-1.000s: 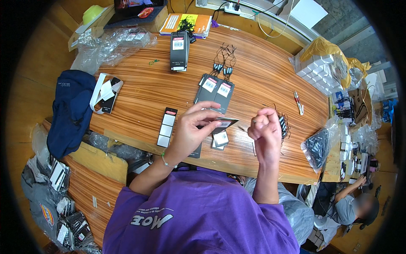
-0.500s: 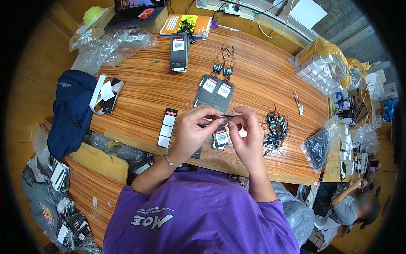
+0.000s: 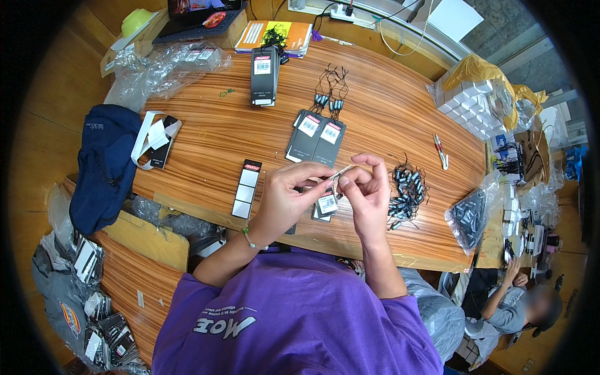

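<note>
My left hand (image 3: 292, 192) pinches a thin hang tag (image 3: 339, 172) between thumb and fingers, its edge turned toward me. My right hand (image 3: 370, 195) is closed at the tag's other end, thumb and index finger pressed together on it; a small dark bit shows by these fingertips. Below the hands lie dark tags with white barcode stickers (image 3: 326, 205), partly covered. Just beyond are grey tags (image 3: 319, 139) with black string loops (image 3: 331, 87) attached. To the right sits a tangled pile of black strings with small shiny pieces (image 3: 407, 190). A dark card with white squares (image 3: 245, 190) lies left.
A tall stack of tags (image 3: 263, 78) stands far left of centre, before orange notebooks (image 3: 249, 37). A navy bag (image 3: 103, 162) lies at the left edge. On the right are a red-and-white cutter-like tool (image 3: 440, 152), small white boxes (image 3: 469, 103) and a seated person (image 3: 509, 306).
The tag has tilted, its right end now higher. My right fingers have curled in closer to it. The other person's arm has shifted.
</note>
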A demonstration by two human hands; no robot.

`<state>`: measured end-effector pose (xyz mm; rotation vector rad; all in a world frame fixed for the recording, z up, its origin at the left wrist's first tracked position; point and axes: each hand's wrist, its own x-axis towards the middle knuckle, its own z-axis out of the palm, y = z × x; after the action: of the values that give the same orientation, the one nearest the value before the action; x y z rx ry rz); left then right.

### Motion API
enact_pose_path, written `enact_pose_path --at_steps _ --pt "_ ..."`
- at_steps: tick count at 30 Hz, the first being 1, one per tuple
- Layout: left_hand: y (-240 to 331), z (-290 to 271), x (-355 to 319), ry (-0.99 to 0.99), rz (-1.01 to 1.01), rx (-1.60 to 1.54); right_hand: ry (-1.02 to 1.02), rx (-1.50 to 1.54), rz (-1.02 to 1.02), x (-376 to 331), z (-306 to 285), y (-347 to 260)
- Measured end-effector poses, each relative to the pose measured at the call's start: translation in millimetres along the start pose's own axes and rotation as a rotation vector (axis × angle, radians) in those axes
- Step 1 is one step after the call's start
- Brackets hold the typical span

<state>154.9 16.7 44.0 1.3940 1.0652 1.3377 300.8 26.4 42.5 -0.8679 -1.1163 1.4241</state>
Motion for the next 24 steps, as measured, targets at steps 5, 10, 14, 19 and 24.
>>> enact_pose_path --at_steps 5,10,14,19,24 --pt "-1 -2 1 0.007 0.130 0.149 0.040 0.338 0.075 1 2 5" --pt "4 0 0 0.019 0.142 0.155 0.126 -0.106 -0.215 -7 10 10" --pt "1 1 0 0.026 0.168 0.174 0.097 -0.233 -0.269 -6 8 11" --pt "-4 -3 4 0.016 0.323 0.253 -0.019 0.095 -0.006 2 -1 4" --pt "0 -13 10 -0.004 0.566 0.627 -0.073 0.022 0.168 6 -11 -8"
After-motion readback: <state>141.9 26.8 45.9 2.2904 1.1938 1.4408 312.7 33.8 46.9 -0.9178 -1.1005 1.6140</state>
